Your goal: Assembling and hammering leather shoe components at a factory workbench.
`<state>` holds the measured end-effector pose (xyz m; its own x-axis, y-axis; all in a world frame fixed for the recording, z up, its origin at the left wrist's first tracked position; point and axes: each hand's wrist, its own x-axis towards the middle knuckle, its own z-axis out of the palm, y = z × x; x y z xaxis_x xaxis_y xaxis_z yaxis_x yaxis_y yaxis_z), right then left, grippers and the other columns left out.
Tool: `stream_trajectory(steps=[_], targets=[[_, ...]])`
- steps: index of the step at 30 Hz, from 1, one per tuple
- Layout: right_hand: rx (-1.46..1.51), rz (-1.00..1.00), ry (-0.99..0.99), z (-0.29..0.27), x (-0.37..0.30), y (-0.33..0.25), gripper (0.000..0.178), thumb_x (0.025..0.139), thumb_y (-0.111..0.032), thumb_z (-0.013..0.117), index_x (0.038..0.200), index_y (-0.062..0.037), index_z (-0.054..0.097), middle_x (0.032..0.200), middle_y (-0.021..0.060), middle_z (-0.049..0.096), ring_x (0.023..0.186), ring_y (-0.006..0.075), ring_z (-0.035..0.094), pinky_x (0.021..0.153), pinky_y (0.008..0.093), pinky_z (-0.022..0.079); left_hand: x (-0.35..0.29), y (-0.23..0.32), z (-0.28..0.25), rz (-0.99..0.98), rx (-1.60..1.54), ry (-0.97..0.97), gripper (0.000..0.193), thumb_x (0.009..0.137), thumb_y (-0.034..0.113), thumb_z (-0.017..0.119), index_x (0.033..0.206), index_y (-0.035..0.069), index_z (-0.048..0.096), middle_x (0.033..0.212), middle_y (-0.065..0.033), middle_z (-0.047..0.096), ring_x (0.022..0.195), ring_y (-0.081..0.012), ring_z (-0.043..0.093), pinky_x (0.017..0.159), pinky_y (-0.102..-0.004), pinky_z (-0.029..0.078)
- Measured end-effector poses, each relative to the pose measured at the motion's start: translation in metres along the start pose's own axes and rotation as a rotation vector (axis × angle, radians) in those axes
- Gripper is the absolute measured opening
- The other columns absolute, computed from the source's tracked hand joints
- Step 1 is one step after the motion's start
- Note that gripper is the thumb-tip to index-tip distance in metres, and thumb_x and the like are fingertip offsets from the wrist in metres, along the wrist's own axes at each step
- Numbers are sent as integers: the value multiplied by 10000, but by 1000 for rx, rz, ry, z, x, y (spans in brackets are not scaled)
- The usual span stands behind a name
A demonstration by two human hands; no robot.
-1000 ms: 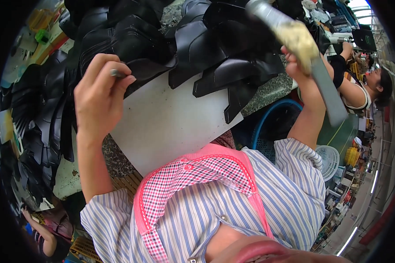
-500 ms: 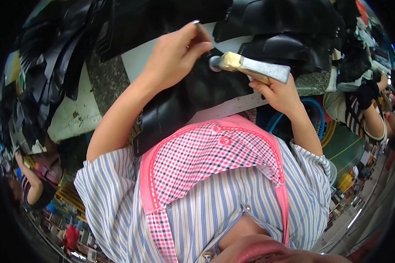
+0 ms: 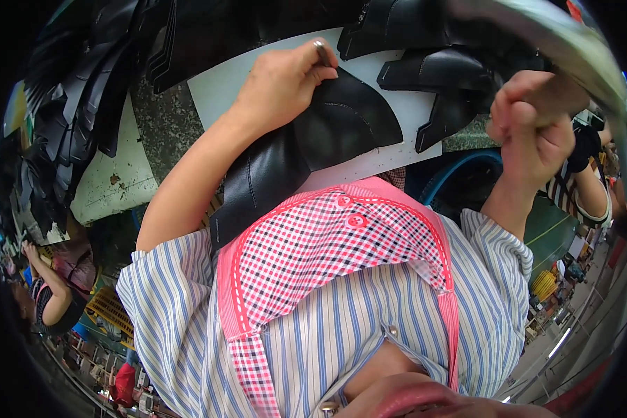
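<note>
My left hand (image 3: 275,83) pinches a short metal punch (image 3: 320,51), its lower end hidden behind the fingers. Beneath that hand lies a black stitched leather piece (image 3: 348,115), spread over a white board (image 3: 223,83) with one flap hanging down toward my apron. Raised at the right, my right hand (image 3: 536,136) is wrapped round a hammer (image 3: 561,49). The hammer is smeared by motion and stands well apart from the punch, close to the camera.
More black leather pieces (image 3: 439,76) lie beyond the board, and a heap of them (image 3: 83,90) hangs at the left. A blue basket (image 3: 460,171) sits below the table edge at the right. Other people (image 3: 52,289) work at both sides.
The hammer has swung up and to the right, away from the punch, with my right hand. My left hand stays nearly in place, and more of the leather piece shows.
</note>
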<state>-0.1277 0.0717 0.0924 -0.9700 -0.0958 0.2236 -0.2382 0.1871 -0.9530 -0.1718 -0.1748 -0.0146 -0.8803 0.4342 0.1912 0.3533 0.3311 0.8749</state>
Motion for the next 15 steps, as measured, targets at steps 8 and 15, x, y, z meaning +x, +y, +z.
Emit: stream_trajectory(steps=[8,15], targets=[[-577,-42,-266,15,21,-1,168,719,-114,620,846,-35,544,587,90,456,503,135,438,489,254,366,3,3,-6,-95,31,-92,75,765,7,505,840,12,501,713,-115,591,652,-254,582,596,-317,455],[-460,-72,-291,29,23,-15,98,775,-83,579,789,-8,516,590,71,520,509,102,453,499,230,384,5,9,-5,93,227,-152,89,750,-6,520,831,23,500,703,-110,592,676,-259,593,598,-307,465]])
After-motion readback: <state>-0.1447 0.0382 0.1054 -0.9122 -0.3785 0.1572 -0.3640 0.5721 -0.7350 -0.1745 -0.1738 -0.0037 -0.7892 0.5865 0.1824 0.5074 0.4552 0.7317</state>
